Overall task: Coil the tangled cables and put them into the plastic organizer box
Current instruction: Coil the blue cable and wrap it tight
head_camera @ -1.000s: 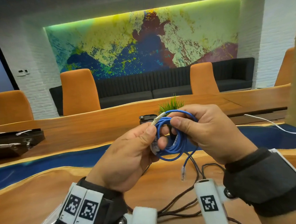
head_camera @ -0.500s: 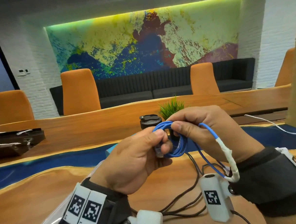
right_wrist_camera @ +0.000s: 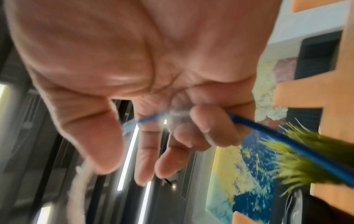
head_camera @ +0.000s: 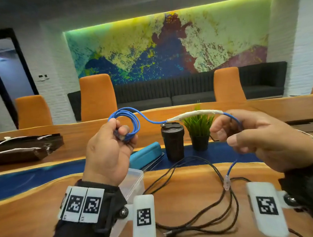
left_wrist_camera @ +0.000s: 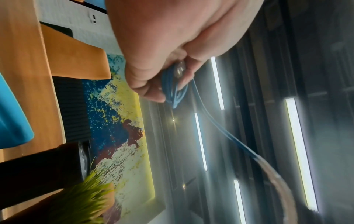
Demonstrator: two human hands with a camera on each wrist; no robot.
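Left hand (head_camera: 106, 151) pinched the coiled turns of the blue cable (head_camera: 132, 123) between thumb and fingers, held up above the desk (head_camera: 193, 180). Right hand (head_camera: 260, 137) had its fingers curled loosely round the free tail, which ran out past a white taped stretch (head_camera: 194, 114); clear plug (head_camera: 227, 182) dangled below. Plastic organizer box (head_camera: 135, 177) sat on the desk under the left wrist. Black cables (head_camera: 213, 203) lay loose, not yet coiled.

Judgement: lay the tail onto the coil in same-sized turns, keep the left grip firm so loops don't spring, ease the stiff taped part round.

Left wrist view showed a plug tucked in the pinch (left_wrist_camera: 179, 70); head view hid it. Right wrist view, blurred, showed cable crossing under the fingers (right_wrist_camera: 201, 125).
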